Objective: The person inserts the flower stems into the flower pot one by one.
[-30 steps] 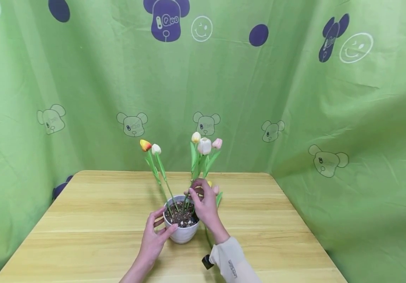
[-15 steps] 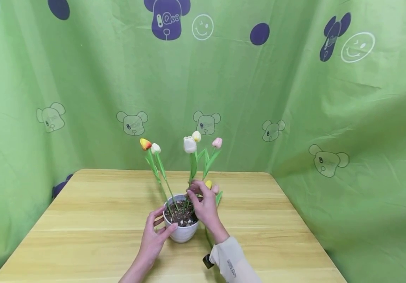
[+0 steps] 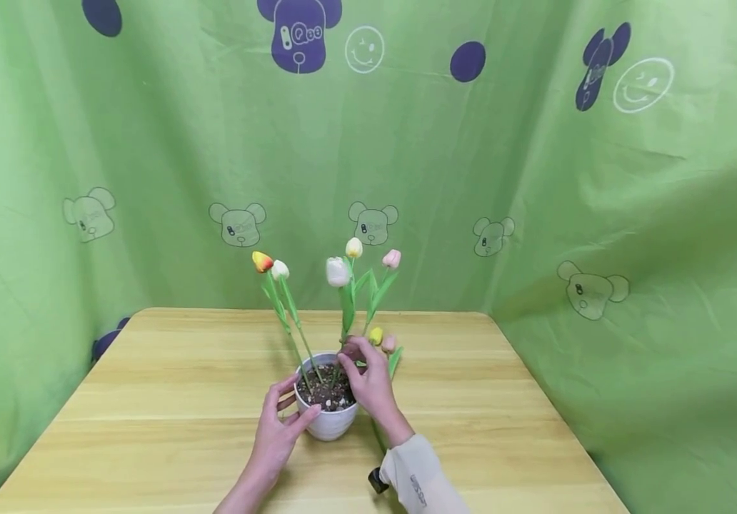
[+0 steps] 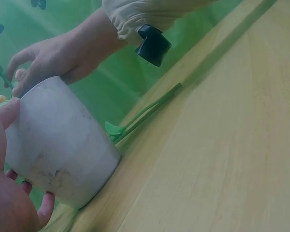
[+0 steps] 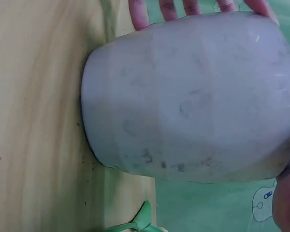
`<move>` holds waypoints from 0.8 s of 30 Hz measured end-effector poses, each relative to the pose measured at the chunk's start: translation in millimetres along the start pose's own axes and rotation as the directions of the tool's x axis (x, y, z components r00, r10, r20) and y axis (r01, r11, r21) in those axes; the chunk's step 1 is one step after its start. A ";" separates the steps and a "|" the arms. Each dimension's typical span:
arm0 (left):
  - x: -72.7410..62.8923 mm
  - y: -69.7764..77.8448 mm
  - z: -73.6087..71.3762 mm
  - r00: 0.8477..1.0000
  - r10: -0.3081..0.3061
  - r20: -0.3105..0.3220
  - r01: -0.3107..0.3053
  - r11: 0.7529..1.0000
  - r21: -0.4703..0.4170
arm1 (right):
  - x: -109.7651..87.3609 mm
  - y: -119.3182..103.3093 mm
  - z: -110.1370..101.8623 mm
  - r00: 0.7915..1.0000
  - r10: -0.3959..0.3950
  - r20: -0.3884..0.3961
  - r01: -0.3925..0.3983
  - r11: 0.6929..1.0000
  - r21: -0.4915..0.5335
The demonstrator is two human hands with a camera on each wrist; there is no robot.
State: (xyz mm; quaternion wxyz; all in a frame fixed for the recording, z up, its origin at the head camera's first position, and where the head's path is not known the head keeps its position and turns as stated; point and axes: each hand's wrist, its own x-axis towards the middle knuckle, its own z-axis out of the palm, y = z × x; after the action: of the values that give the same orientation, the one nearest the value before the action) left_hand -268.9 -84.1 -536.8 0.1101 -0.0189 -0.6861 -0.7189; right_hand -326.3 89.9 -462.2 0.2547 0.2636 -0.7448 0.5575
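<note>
A white flowerpot (image 3: 331,428) filled with dark soil (image 3: 326,398) stands on the table. My left hand (image 3: 276,432) grips its left side, thumb at the near rim. Over the right part of the pot, my right hand (image 3: 373,378) pinches the green stem of a large white tulip (image 3: 338,272), whose lower end goes down to the soil. Toward the pot's left side stand an orange-yellow tulip (image 3: 262,262) and a smaller white tulip (image 3: 281,270). Behind the right hand rise a pale yellow tulip (image 3: 353,248) and a pink tulip (image 3: 391,259); the hand hides their lower stems.
Right of the pot, a yellow tulip (image 3: 376,335) and a pale pink tulip (image 3: 389,344) lie on the wooden table (image 3: 471,400), partly behind the right arm. A black band piece (image 3: 378,480) sits at the right cuff. Green printed curtain (image 3: 420,157) surrounds the table.
The large white tulip's bloom has shifted left, away from the pink one, and ends slightly lower. My right hand has come down a little with its stem. My left hand keeps its hold.
</note>
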 end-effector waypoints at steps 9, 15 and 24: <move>1.1 0.8 -2.4 1.000 -0.004 0.006 0.004 1.000 0.001 | -4.7 34.3 4.1 0.997 0.022 0.069 -0.017 0.998 -0.063; -0.3 0.4 -1.2 1.000 -0.006 0.005 0.006 1.000 0.005 | -2.8 31.1 -1.5 0.985 0.069 0.155 -0.050 0.991 -0.124; 0.6 2.0 -1.2 1.000 -0.007 0.008 0.007 1.000 0.003 | 1.9 29.7 -4.1 0.975 0.032 0.218 0.020 0.973 -0.231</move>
State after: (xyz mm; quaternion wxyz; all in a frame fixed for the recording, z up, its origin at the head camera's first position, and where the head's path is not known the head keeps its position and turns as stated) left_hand -268.9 -85.4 -534.8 0.1051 -0.0192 -0.6877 -0.7181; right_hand -347.4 100.8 -480.5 0.1980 0.2902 -0.8293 0.4346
